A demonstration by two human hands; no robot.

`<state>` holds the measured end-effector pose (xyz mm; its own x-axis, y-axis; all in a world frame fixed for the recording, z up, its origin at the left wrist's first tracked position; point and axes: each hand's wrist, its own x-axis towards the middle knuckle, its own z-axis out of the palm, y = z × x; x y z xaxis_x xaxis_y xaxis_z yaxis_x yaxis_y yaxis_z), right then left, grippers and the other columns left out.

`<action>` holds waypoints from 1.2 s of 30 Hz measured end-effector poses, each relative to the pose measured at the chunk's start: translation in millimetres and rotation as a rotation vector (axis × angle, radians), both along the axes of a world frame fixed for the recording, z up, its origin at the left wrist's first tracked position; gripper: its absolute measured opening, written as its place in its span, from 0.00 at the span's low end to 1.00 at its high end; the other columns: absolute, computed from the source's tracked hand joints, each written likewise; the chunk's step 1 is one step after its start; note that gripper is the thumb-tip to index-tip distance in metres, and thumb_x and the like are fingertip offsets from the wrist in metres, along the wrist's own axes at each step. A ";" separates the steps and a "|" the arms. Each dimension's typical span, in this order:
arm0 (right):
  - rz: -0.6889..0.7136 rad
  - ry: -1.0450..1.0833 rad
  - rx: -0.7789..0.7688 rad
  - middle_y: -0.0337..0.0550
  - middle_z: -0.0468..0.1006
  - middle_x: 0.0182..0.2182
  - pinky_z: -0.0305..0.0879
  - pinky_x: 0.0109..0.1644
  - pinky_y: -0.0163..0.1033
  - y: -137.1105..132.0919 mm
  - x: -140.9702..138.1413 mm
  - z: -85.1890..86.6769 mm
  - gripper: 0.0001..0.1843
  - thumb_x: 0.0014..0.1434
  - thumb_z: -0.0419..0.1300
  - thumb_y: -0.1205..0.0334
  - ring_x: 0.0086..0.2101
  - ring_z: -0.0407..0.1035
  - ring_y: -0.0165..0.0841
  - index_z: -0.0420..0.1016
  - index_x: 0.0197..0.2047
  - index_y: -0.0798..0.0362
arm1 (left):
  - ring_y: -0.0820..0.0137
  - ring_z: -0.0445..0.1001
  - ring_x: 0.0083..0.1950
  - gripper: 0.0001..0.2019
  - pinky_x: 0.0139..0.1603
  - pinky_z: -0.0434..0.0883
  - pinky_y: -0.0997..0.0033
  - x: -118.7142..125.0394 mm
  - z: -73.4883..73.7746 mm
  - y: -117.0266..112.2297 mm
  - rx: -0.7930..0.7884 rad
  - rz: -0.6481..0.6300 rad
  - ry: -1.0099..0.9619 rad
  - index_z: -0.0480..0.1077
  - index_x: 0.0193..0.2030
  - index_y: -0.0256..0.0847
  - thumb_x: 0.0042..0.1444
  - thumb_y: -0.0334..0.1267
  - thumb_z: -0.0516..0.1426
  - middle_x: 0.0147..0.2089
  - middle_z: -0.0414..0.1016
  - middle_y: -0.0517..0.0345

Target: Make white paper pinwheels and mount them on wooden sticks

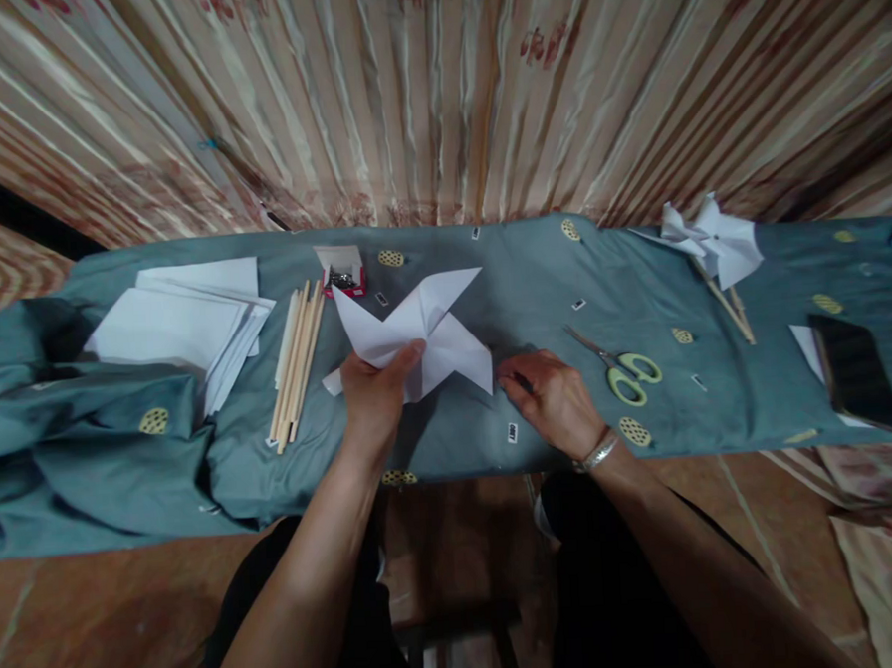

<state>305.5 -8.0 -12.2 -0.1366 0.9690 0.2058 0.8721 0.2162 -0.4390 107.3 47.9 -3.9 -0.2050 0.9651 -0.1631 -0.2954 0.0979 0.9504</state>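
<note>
A white paper pinwheel [446,339] with folded blades is pinched by my left hand [378,392], the thumb lying near its centre. Just right of its lower right blade, my right hand [550,393] has its fingers curled with thumb and fingertips close together; whatever may be between them is too small to make out. Behind the pinwheel's upper left blade stands a small red box [345,277], its lid up and shiny metal pieces inside. Several wooden sticks [298,362] lie side by side to the left of my left hand. Green-handled scissors [623,370] rest right of my right hand.
A stack of white paper [172,318] lies at the left beside bunched green cloth [85,453]. Towards the right are more paper pinwheels [717,240] on sticks and a dark phone [856,372] over a piece of paper. A striped curtain [434,105] hangs behind the table.
</note>
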 end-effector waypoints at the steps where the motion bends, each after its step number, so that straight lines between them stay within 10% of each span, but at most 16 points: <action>1: 0.015 -0.026 0.005 0.45 0.80 0.33 0.65 0.45 0.43 -0.1 -0.4 -0.2 0.09 0.62 0.54 0.67 0.35 0.71 0.39 0.76 0.35 0.51 | 0.69 0.77 0.31 0.13 0.34 0.73 0.73 0.9 -0.5 -0.3 -0.008 -0.004 0.002 0.79 0.32 0.35 0.37 0.35 0.70 0.33 0.82 0.54; 12: 0.040 -0.337 0.080 0.50 0.75 0.29 0.63 0.41 0.45 -8.4 -11.0 0.0 0.12 0.63 0.49 0.71 0.36 0.66 0.44 0.72 0.34 0.53 | 0.68 0.77 0.31 0.10 0.34 0.73 0.71 5.3 1.7 -4.6 -0.008 -0.038 0.030 0.79 0.31 0.35 0.39 0.36 0.69 0.32 0.82 0.53; 19: -0.204 0.144 0.068 0.44 0.78 0.31 0.67 0.41 0.45 -0.8 16.3 8.9 0.05 0.61 0.55 0.64 0.33 0.71 0.40 0.72 0.33 0.49 | 0.68 0.77 0.31 0.12 0.33 0.71 0.71 6.8 -0.4 -5.2 -0.018 -0.043 0.029 0.78 0.31 0.34 0.37 0.37 0.69 0.31 0.81 0.54; 23: -0.199 0.567 0.101 0.47 0.77 0.49 0.66 0.56 0.51 0.0 17.3 31.9 0.03 0.59 0.60 0.60 0.50 0.72 0.43 0.72 0.34 0.49 | 0.68 0.76 0.29 0.10 0.31 0.70 0.71 12.3 -0.3 -7.7 -0.005 -0.062 0.054 0.77 0.29 0.34 0.37 0.36 0.68 0.28 0.81 0.56; 30: -0.098 0.474 0.107 0.43 0.61 0.66 0.46 0.70 0.60 -8.5 -28.8 41.0 0.04 0.60 0.60 0.60 0.68 0.48 0.46 0.74 0.34 0.49 | 0.65 0.77 0.32 0.11 0.35 0.72 0.69 26.0 1.8 -16.0 0.017 -0.086 0.044 0.79 0.31 0.36 0.38 0.37 0.68 0.31 0.82 0.54; 36: -0.068 0.511 0.092 0.43 0.63 0.63 0.48 0.70 0.58 -4.9 -40.0 33.1 0.03 0.58 0.61 0.64 0.67 0.50 0.44 0.75 0.32 0.48 | 0.66 0.77 0.31 0.09 0.36 0.72 0.69 29.1 5.6 -23.4 0.014 -0.123 0.041 0.78 0.30 0.35 0.39 0.35 0.67 0.30 0.82 0.54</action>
